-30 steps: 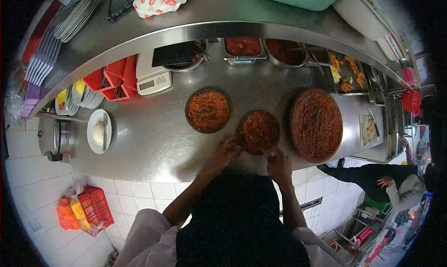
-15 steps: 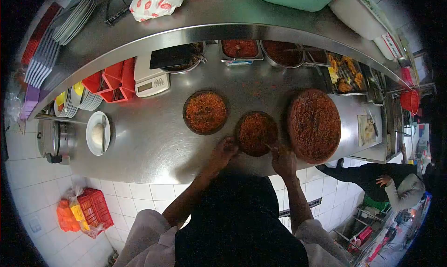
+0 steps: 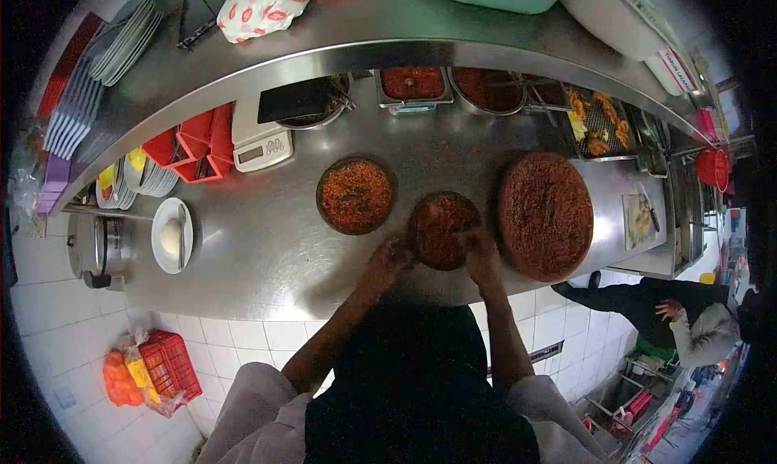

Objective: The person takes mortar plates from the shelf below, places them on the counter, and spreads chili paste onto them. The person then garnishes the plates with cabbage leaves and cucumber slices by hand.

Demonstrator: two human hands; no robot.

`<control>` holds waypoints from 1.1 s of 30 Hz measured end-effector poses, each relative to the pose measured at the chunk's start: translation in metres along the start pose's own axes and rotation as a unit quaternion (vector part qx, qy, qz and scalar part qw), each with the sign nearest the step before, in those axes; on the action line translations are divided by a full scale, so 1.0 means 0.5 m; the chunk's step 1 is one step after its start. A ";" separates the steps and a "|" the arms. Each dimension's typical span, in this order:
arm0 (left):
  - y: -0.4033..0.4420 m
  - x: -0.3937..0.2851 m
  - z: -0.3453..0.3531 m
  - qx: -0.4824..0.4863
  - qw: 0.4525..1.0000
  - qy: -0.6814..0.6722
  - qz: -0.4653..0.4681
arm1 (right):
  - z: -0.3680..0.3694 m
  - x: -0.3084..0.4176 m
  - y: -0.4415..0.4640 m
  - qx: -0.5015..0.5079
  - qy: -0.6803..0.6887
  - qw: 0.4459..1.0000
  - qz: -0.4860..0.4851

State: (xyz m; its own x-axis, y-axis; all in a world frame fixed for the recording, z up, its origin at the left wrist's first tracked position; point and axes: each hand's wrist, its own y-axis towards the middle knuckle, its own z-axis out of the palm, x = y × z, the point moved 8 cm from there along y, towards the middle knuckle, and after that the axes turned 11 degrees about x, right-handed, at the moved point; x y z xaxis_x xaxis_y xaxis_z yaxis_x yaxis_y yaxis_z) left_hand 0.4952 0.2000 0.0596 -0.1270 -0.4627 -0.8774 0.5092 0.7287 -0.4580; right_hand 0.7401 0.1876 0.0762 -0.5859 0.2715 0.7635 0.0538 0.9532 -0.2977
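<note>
In the head view a small round dish (image 3: 443,209) filled with dark red-brown crumbly food sits on the steel counter before me. My left hand (image 3: 387,263) is at its lower left rim, with bent fingers against the edge. Over the dish's right side is my right hand (image 3: 481,257), fingers drawn together in a pinch above the food. Whatever lies between those fingertips is too small to make out. A second round dish (image 3: 356,195), with brighter orange-red food, stands to the upper left. To the right is a much larger round dish (image 3: 546,217) of the same dark food.
A kitchen scale (image 3: 263,148), red bins (image 3: 198,144) and a white plate (image 3: 168,257) stand left. Food pans (image 3: 413,83) and a tray of fried pieces (image 3: 599,124) line the back under a steel shelf (image 3: 380,55). Another person (image 3: 688,322) is at far right.
My right hand has risen from the dish's lower right edge to over its right side. My left hand stays at the lower left rim. The view has shifted slightly.
</note>
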 end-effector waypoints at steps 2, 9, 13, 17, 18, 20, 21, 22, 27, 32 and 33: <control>0.007 0.013 -0.004 0.001 0.999 0.025 0.019 | 0.029 0.022 -0.006 0.013 0.069 0.997 0.034; 0.001 0.013 -0.001 0.001 0.999 -0.042 0.007 | 0.001 0.014 -0.091 0.076 -0.058 0.993 0.072; 0.015 0.030 -0.002 0.016 0.999 -0.033 0.002 | -0.001 0.064 -0.091 0.052 -0.181 0.982 0.023; 0.019 0.041 -0.001 0.014 0.998 -0.060 0.009 | -0.060 0.072 -0.072 -0.129 -0.288 0.941 -0.119; 0.021 0.056 -0.001 0.009 0.996 -0.090 0.017 | -0.074 0.063 -0.068 -0.157 -0.336 0.923 -0.103; 0.021 0.051 0.000 0.004 0.995 -0.102 0.019 | -0.094 0.037 -0.061 -0.153 -0.350 0.918 -0.106; 0.016 0.034 0.001 0.003 0.996 -0.084 0.014 | -0.099 0.026 -0.057 -0.122 -0.316 0.932 -0.126; 0.013 0.022 0.003 0.003 0.998 -0.067 0.009 | -0.100 0.018 -0.062 -0.119 -0.324 0.930 -0.125; 0.029 0.052 0.011 0.007 0.991 -0.136 0.012 | -0.082 -0.073 -0.116 -0.178 -0.414 0.878 -0.159; 0.041 -0.001 0.001 -0.002 0.986 -0.158 0.058 | -0.052 -0.134 -0.094 -0.140 -0.399 0.896 -0.136; 0.043 0.002 0.002 -0.003 0.984 -0.172 0.049 | -0.051 -0.121 -0.109 -0.150 -0.417 0.884 -0.152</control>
State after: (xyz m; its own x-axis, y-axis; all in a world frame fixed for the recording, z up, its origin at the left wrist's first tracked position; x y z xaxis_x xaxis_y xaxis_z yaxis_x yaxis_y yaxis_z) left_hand 0.5067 0.2146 0.0488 0.2186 -0.5317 -0.8182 0.4986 0.7816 -0.3747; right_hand 0.7931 0.1228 0.0608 -0.9954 -0.0764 0.0579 -0.0698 0.9916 0.1087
